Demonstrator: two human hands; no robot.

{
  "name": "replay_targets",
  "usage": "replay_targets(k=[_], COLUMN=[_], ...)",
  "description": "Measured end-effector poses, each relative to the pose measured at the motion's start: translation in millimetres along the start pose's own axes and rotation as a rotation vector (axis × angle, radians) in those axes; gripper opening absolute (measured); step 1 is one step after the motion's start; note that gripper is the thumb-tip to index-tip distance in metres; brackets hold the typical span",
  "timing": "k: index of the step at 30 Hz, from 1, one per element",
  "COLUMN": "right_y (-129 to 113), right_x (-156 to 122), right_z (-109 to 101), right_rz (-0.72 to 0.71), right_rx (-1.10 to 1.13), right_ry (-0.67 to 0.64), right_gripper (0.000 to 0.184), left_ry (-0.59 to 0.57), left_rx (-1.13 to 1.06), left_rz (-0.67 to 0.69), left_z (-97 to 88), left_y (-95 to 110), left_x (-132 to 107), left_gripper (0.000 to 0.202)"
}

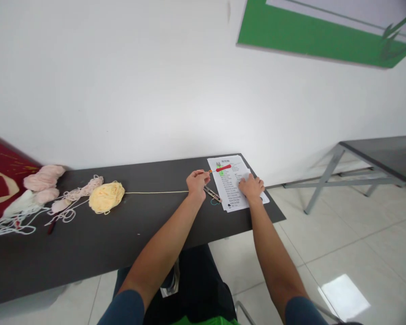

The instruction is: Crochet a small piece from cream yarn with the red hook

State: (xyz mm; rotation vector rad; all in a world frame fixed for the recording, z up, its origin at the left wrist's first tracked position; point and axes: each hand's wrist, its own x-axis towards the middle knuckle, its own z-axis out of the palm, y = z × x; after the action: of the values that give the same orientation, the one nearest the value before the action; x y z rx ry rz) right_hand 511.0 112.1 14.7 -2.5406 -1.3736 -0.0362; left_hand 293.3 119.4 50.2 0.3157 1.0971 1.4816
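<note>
In the head view, my left hand [196,184] is closed around a crochet hook with a red handle [223,168], which points right over printed sheets. A strand of yellow yarn [155,192] runs taut from this hand to a yellow yarn ball [107,197] on the left. My right hand [252,187] lies on the right part of the printed paper [232,189], fingers apart and slightly bent. Just below my left hand, a small oblong metallic item [212,194] lies beside the paper, with a bit of teal thread [215,202] near it.
Pink yarn [44,177], white yarn [23,205] and loose pale strands lie at the left of the dark table [149,225], by a dark red bag [2,180]. A white wall stands behind. Another table [385,153] is at the right.
</note>
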Motion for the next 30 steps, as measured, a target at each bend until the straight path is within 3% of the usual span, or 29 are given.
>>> replay_targets(k=[5, 12, 16, 24, 30], right_y=[3.9, -9.0, -31.5, -99.7, -120.7], right_x=[-1.6, -20.2, -39.5, -99.9, -119.9], right_z=[2.9, -0.3, 1.2, 9.9, 2.5], right_rz=[-0.042, -0.116, -0.147, -0.226, -0.227], right_rx=[-0.003, 0.003, -0.002, 0.009, 0.023], right_ry=[-0.001, -0.010, -0.016, -0.021, -0.027], right_gripper=[0.045, 0.042, 0.042, 0.041, 0.040], left_ry=[0.036, 0.093, 0.129, 0.163, 0.160], left_rx=[-0.004, -0.008, -0.016, -0.050, -0.057], left_rz=[-0.001, 0.032, 0.050, 0.132, 0.195], left_z=[7.4, -15.7, -37.0, -95.7, -135.2], left_y=[-8.4, 7.6, 26.4, 75.4, 122.8], left_x=[5.7, 18.8, 25.1, 35.2, 39.5], left_gripper=[0.031, 0.034, 0.033, 0.031, 0.032])
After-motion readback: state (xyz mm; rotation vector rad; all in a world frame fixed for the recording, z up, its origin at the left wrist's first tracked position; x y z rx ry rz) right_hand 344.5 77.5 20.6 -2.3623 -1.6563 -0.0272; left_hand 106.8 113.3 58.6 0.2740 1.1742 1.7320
